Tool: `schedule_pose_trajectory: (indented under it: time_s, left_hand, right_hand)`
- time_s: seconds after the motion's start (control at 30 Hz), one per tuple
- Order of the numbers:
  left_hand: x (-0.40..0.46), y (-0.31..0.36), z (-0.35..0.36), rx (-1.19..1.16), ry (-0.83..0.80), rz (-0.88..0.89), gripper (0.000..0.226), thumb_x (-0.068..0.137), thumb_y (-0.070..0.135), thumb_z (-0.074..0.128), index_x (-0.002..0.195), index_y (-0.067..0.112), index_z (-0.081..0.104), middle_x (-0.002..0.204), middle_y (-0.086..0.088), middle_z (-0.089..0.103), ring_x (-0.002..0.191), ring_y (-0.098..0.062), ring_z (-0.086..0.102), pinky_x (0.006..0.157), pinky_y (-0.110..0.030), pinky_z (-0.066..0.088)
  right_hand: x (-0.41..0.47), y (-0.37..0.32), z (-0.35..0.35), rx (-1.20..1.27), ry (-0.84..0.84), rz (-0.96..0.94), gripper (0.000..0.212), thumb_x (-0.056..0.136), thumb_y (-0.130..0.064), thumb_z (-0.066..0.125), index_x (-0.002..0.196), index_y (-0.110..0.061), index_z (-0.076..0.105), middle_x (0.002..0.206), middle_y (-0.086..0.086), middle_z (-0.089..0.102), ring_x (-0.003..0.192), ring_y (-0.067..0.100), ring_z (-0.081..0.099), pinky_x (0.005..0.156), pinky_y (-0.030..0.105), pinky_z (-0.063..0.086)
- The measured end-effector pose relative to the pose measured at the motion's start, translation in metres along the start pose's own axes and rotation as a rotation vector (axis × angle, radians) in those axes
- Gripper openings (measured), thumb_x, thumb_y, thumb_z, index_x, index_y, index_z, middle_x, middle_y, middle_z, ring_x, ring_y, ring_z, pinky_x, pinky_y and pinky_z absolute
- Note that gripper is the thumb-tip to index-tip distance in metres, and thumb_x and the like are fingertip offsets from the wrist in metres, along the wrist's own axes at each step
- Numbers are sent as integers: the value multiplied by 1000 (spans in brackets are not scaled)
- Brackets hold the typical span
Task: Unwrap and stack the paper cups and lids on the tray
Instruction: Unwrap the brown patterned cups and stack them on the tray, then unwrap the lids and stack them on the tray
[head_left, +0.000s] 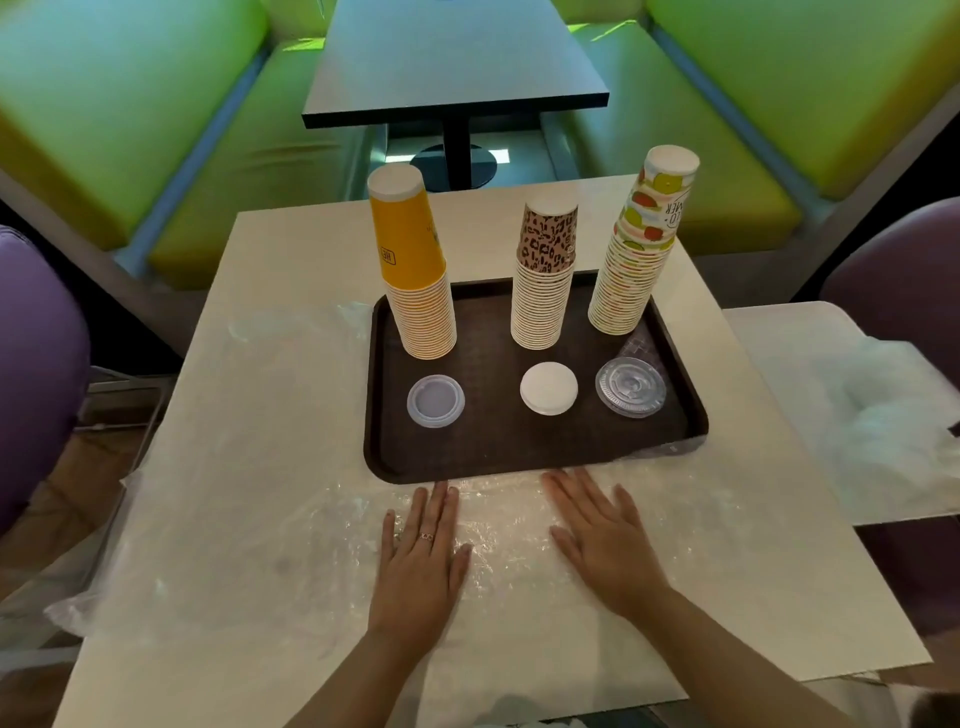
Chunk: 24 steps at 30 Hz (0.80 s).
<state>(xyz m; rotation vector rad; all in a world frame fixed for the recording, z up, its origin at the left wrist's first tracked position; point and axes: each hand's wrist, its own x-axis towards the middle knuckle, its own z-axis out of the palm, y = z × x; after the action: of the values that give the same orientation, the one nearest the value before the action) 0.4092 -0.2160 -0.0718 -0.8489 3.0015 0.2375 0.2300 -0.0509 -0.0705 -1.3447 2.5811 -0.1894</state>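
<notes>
Standing upright on the tray (691, 415): three cup stacks (543, 291), a lid before each.
Both flat, empty hands press plastic wrap (498, 525) just nearside; left hand (421, 561) nearer the yellow stack (415, 280), right hand (602, 540) nearer the clear lid (630, 387).

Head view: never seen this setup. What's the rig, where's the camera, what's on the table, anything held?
There is no robot: a person works with bare hands, and the single picture comes from a wide-angle camera on their head, looking forward and down.

On the pale table sits a dark brown plastic tray. It carries three upside-down stacks of paper cups: a yellow stack, a leopard-print stack and a fruit-print stack. In front of each stack lies a lid pile: translucent lids, white lids and clear plastic lids.

The left hand and right hand lie flat, fingers straight, on crumpled clear plastic wrap in front of the tray. Nothing is held.
</notes>
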Motion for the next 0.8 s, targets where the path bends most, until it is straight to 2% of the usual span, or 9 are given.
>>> schedule_pose_trajectory:
  time_s: [0.1, 0.2, 0.37, 0.47, 0.57, 0.67, 0.8]
  left_hand:
    - [-4, -12, 0, -7, 11, -7, 59, 100, 46, 15, 148, 13, 27, 153, -4, 28, 146, -14, 4, 117, -38, 2]
    - [-9, -18, -3, 7, 16, -37, 62, 100, 48, 13, 147, 12, 30, 154, -7, 28, 147, -17, 2, 117, -41, 2]
    - [-12, -25, -5, 59, 15, -94, 62, 92, 58, 24, 147, 29, 31, 155, -9, 26, 145, -31, 9, 114, -55, 1]
    - [-12, -29, -2, 8, 7, -156, 64, 91, 62, 23, 149, 36, 19, 158, -11, 12, 145, -30, 2, 111, -58, 10]
    - [-13, -33, 3, -88, 27, -197, 70, 92, 63, 19, 152, 28, 6, 160, -8, 4, 146, -23, -3, 114, -53, 6]
    - [-12, -34, 3, -98, 13, -196, 69, 95, 62, 13, 151, 21, 14, 160, -5, 5, 146, -19, -5, 114, -43, -7]
    - [-13, -33, 2, -148, 46, -193, 69, 94, 59, 3, 150, 22, 21, 159, 0, 5, 146, -13, -8, 115, -40, -10]
  right_hand:
    - [-12, 28, -5, -14, 10, 103, 56, 98, -52, 8, 149, -33, 18, 154, -14, 23, 143, 3, 6, 110, 34, 7]
    - [-23, 55, -10, 1, 36, 180, 60, 92, -57, 2, 149, -39, 0, 155, -22, 0, 142, -2, -11, 113, 35, -2]
    - [-34, 82, -19, 9, 49, 258, 64, 88, -61, -3, 148, -39, -1, 155, -21, -2, 144, 1, -7, 115, 39, 5]
    - [-36, 88, -20, 11, 75, 277, 66, 89, -63, 0, 150, -38, 5, 156, -19, 4, 144, 3, -1, 115, 38, 10]
    - [-38, 92, -22, 24, 95, 341, 66, 89, -62, 6, 150, -37, 6, 156, -19, 3, 143, 4, 0, 114, 44, 13]
    - [-43, 107, -22, 40, 126, 415, 67, 88, -64, 5, 149, -38, 2, 156, -17, -1, 144, 5, -2, 113, 49, 12]
    - [-46, 122, -23, 75, 135, 460, 69, 84, -66, 3, 148, -38, 1, 157, -15, -2, 145, 8, -2, 113, 50, 10]
